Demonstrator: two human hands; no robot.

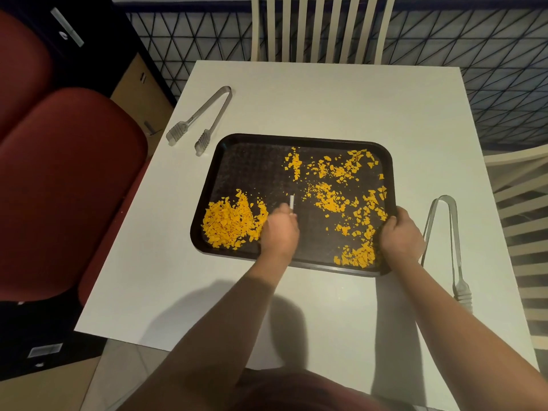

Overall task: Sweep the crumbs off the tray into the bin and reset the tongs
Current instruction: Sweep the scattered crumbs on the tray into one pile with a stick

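My left hand (280, 229) pinches a small white scraper (292, 201) over the dark rectangular plastic tray (296, 139); my right hand (400, 232) grips its right rim. Orange crumbs (231, 222) are heaped at the left; a hasty stroke risks spilling them over the low rim onto the white surface (326, 96); no bin visible. Two metal tongs (204, 117) lie outside.

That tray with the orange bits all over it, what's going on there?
A person is clearing crumbs off a black tray on a white table. The left hand holds a small white scraper beside a pile of orange crumbs at the tray's left end. The right hand grips the tray's right edge. Loose crumbs cover the right half. Two pairs of tongs lie on the table: one off the tray's far left corner, one to its right.
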